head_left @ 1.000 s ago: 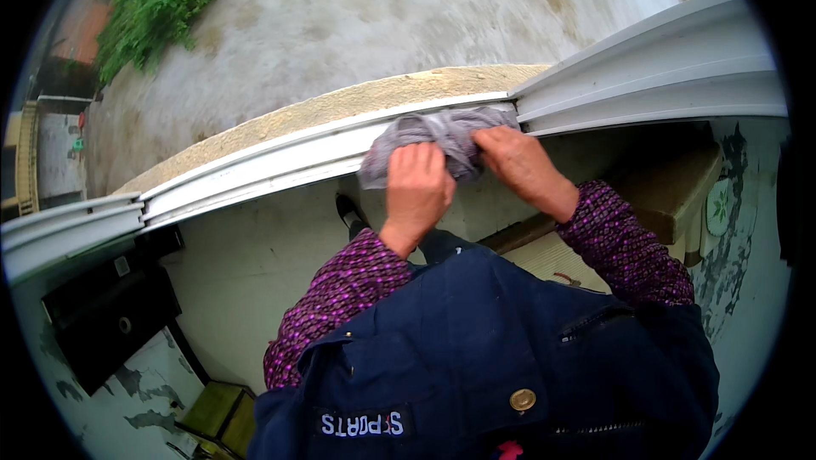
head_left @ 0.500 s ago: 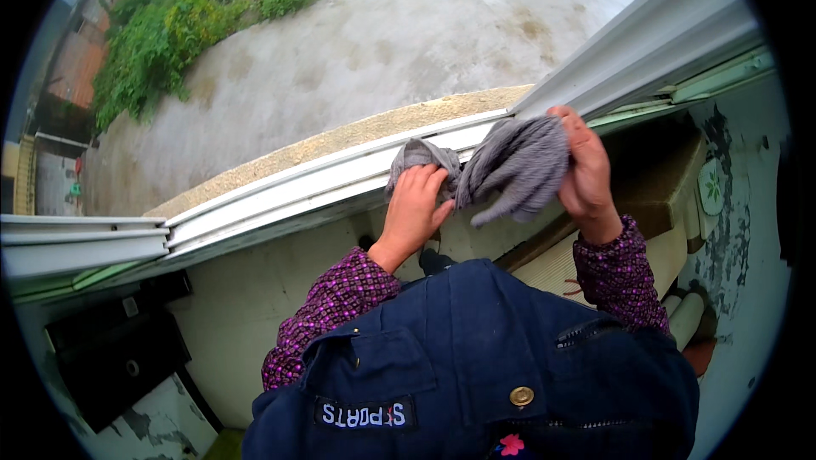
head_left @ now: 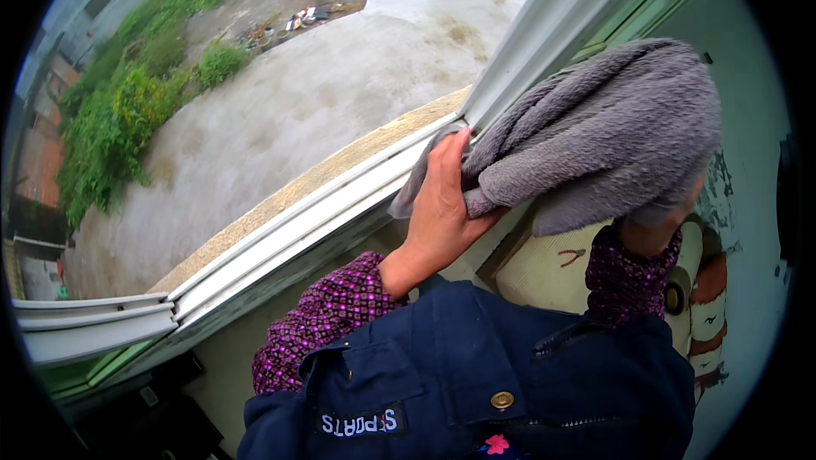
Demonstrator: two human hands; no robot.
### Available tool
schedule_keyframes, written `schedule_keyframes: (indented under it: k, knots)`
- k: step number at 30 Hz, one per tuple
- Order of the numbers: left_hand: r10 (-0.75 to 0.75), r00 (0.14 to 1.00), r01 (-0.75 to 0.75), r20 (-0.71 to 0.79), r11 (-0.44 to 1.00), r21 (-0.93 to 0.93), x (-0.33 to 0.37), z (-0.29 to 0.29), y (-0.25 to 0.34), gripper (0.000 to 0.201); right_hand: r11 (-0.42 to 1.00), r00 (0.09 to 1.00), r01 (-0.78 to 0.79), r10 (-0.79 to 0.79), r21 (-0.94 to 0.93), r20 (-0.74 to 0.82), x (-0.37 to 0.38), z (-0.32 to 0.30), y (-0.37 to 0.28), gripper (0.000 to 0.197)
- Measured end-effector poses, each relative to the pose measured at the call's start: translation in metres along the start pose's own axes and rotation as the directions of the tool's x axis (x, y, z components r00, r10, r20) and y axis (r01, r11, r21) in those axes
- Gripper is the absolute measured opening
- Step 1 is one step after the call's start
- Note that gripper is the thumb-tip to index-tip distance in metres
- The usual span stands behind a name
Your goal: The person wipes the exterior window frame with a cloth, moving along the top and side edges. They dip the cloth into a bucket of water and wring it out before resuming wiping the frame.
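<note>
A thick grey fleecy cloth (head_left: 608, 133) is bunched up at the right, against the white window frame (head_left: 544, 35). My left hand (head_left: 442, 205) grips the cloth's lower left end beside the white sill rail (head_left: 289, 235). My right hand is almost wholly hidden under the raised bulk of the cloth; only its wrist (head_left: 646, 235) and purple patterned cuff show below it. Both purple sleeves come out of a dark blue vest (head_left: 476, 375).
Outside and far below lie a grey concrete surface (head_left: 331, 95), green bushes (head_left: 127, 112) and some litter. A tan ledge (head_left: 306, 184) runs along the sill. Another white frame section (head_left: 85, 328) sits at lower left. A peeling pale wall (head_left: 748, 205) is at the right.
The cloth has risen from the sill rail up and to the right onto the side frame. My right hand went up under it; my left hand followed, still holding its end.
</note>
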State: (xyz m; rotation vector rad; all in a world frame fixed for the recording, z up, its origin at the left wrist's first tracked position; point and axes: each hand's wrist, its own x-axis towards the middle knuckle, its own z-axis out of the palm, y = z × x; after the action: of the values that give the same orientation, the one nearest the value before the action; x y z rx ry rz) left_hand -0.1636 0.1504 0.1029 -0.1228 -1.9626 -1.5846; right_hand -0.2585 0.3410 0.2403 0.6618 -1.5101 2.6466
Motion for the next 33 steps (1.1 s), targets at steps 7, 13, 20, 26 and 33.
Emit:
schedule_keyframes:
  k: [7,13,20,26,33]
  knots:
    - [0.153,0.973,-0.154,0.173,0.988,-0.007,0.022,-0.001,0.001,0.043,0.716,0.910,0.412,-0.358,-0.564,0.211,0.015,-0.045,-0.033,0.035]
    - [-0.389,0.856,0.445,0.340,0.890,-0.101,0.026,-0.023,0.006,0.023,0.930,0.915,-0.367,0.366,0.026,-0.171,0.046,-0.145,0.048,0.024]
    - [-0.660,0.532,0.839,0.531,0.324,-0.438,0.016,0.022,-0.003,0.027,0.685,0.826,-0.015,0.419,-0.729,0.376,-0.029,-0.157,0.134,0.035]
    - [-0.635,0.515,0.813,0.576,0.147,-0.564,0.004,0.024,0.001,0.034,0.734,0.608,0.055,0.514,-0.677,0.606,-0.052,-0.096,0.155,0.036]
    - [-0.618,0.511,0.774,0.597,0.633,-0.007,-0.039,-0.029,0.010,0.034,0.494,0.751,0.534,0.095,-0.686,0.653,-0.033,-0.096,0.142,0.020]
